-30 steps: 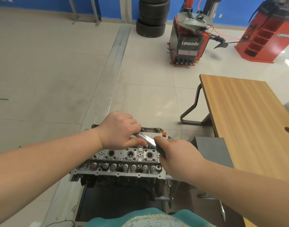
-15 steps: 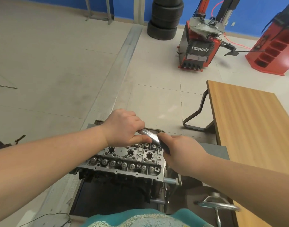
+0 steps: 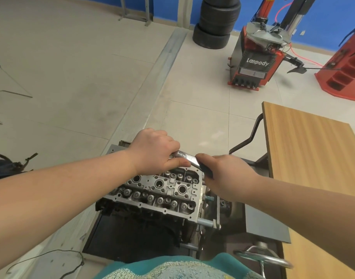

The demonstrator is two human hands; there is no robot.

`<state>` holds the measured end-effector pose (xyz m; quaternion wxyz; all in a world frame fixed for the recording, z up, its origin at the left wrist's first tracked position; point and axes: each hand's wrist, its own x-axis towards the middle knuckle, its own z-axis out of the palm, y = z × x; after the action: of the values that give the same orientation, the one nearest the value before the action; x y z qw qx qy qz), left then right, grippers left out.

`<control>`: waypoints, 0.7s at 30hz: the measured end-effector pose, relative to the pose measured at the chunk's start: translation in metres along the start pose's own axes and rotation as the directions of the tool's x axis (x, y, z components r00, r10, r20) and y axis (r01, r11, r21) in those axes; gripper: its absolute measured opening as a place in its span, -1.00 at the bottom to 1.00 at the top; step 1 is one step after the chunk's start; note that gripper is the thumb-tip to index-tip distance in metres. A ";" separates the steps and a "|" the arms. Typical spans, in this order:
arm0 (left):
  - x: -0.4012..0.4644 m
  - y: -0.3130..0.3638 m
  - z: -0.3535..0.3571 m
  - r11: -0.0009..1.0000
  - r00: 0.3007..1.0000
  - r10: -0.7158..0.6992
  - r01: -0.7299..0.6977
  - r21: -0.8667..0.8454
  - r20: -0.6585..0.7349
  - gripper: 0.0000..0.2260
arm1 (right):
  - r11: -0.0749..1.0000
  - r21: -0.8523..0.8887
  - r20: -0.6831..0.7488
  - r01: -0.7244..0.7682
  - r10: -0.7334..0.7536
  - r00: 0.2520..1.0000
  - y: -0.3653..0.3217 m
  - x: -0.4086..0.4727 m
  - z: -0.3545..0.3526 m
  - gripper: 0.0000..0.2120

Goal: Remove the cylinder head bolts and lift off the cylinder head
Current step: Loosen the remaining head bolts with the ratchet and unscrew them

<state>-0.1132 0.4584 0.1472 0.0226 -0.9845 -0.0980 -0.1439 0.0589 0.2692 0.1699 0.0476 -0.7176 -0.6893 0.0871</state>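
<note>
- The cylinder head [image 3: 158,188] sits on top of the engine on a stand, just left of the wooden worktop [image 3: 313,158].
- Left hand [image 3: 156,151] is curled over the head end of the ratchet wrench [image 3: 185,157], at the far edge of the cylinder head.
- Right hand [image 3: 225,174] wraps the wrench's dark handle in a closed grip.
- Stacked tyres [image 3: 217,23] and a red tyre changer [image 3: 257,61] stand well behind.

I see the wrench [image 3: 185,158] handle swung slightly toward the wooden table [image 3: 313,158], with my right hand [image 3: 223,176] following it.
</note>
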 end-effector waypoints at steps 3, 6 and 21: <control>0.002 0.002 -0.001 0.998 0.998 -0.044 0.043 0.040 0.044 -0.38 | 0.999 -0.026 0.001 0.027 -0.027 1.000 0.007 0.005 -0.003 -0.80; 0.004 0.005 -0.001 0.995 0.992 -0.087 0.082 0.057 0.087 -0.38 | 0.998 -0.035 0.012 0.056 -0.056 0.998 0.013 0.010 -0.007 -0.79; 0.016 0.012 0.002 0.948 0.944 -0.319 0.318 0.022 0.088 -0.38 | 0.945 -0.176 0.026 0.276 -0.275 0.961 0.049 0.044 -0.029 -0.79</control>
<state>-0.0948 0.4498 0.1494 -0.0016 -0.9611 -0.2571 -0.1006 0.1143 0.3126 0.1859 -0.0055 -0.6156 -0.7878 0.0180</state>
